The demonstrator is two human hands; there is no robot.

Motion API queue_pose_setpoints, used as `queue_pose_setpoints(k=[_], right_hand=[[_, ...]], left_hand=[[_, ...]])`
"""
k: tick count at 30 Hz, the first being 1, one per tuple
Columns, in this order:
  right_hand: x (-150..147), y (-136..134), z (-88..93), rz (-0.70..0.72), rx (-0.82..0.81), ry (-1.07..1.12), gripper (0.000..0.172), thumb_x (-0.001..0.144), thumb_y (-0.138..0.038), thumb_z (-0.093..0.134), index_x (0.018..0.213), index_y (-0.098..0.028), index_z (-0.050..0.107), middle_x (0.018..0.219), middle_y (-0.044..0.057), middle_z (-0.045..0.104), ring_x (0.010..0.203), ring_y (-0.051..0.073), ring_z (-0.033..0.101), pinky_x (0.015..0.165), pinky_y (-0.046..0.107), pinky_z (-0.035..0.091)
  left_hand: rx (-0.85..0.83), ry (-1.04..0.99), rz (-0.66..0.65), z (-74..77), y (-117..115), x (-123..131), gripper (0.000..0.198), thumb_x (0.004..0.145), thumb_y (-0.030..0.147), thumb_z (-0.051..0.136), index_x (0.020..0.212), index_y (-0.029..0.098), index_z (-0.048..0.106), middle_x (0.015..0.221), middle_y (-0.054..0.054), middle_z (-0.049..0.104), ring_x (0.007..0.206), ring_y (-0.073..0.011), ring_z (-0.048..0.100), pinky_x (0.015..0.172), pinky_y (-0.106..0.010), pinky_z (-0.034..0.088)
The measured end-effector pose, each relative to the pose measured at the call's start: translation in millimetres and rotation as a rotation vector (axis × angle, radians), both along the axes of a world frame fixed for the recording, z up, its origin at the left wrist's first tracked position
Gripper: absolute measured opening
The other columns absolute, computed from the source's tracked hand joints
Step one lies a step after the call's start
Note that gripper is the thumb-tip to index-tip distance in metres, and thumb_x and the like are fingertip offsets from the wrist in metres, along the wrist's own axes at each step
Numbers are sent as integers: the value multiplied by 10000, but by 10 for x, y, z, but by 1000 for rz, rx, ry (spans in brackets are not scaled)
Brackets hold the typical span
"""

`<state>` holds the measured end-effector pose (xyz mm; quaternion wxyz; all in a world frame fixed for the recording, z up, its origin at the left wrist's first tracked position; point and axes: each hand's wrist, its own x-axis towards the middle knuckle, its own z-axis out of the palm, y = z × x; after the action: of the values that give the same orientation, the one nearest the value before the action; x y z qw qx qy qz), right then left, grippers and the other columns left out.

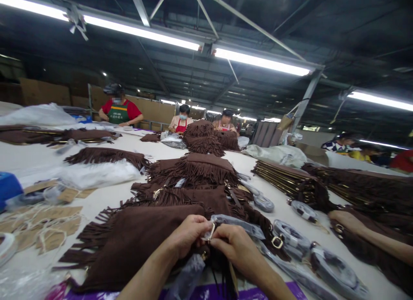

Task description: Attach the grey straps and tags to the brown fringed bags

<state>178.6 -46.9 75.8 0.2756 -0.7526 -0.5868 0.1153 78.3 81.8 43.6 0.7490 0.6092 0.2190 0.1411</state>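
Observation:
A dark brown fringed bag (138,239) lies flat in front of me. At its right side my left hand (189,235) pinches a gold metal ring (212,230) with clear plastic about it. Close beside it, my right hand (234,246) is closed, thumb and finger on the lower part of the same ring. A plastic-wrapped strap (238,224) runs from the ring over the back of my right hand. Another plastic-wrapped piece (187,278) hangs below my hands, next to a gold fitting. My fingers partly hide the ring and its joint.
More fringed bags (206,166) are piled ahead. Coiled wrapped straps (335,265) lie to the right, where another person's hand (346,222) rests on a brown bag. Paper tags with strings (48,222) lie left. Several people work across the table (112,140).

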Motion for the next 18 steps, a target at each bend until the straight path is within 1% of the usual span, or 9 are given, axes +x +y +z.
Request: queue_pose_setpoints(k=[2,4,7,9,11,13,16,18], right_hand=[[18,-11,-25,-12,8,25,176,791,-170,585,651,-202,687,679,-13,679,673,156,604,631,233,369],[27,-22,-43,-21,19,24,193,792,-194,588,616,-196,667,643,-16,651,647,152,587,600,235,349],[23,-58,-56,-16,33,46,201,784,-197,585,600,-191,667,630,-14,645,635,151,579,588,238,340],[15,-103,-62,-8,49,94,175,782,-199,586,639,-194,688,652,-13,665,649,156,590,601,237,358],[2,-155,-73,-24,76,142,152,799,-232,583,703,-200,697,684,-10,679,667,166,600,611,241,381],[-15,-191,-90,-58,125,158,162,832,-275,559,746,-202,676,708,-2,675,694,179,607,629,251,403],[-58,-176,-111,-101,238,149,208,878,-314,497,764,-204,632,726,13,654,738,195,612,675,269,422],[-92,-122,-109,-96,292,155,222,888,-326,485,794,-202,644,751,20,650,744,195,607,681,273,421]], left_hand=[[-18,-6,-63,-5,22,-28,273,544,351,730,636,144,577,520,52,515,444,-58,404,436,-197,259],[-28,-12,-130,-15,43,-58,247,501,235,730,687,127,610,577,38,552,492,-67,447,471,-194,309],[4,-28,-177,-6,69,-101,307,465,115,673,770,116,629,648,24,590,539,-79,474,496,-198,347],[35,-46,-187,46,91,-141,387,464,84,654,848,123,626,714,19,604,564,-85,492,499,-199,359],[42,-99,-173,142,114,-195,469,473,73,649,935,144,608,807,17,607,573,-79,503,499,-201,367],[25,-195,-138,259,127,-254,506,495,75,645,990,162,587,877,15,600,555,-59,493,497,-200,362],[-15,-315,-77,387,110,-310,489,521,70,646,996,162,578,900,6,600,549,-40,476,507,-194,357],[-52,-344,-40,412,82,-315,467,524,75,666,976,159,582,882,7,598,553,-39,475,520,-195,371]])
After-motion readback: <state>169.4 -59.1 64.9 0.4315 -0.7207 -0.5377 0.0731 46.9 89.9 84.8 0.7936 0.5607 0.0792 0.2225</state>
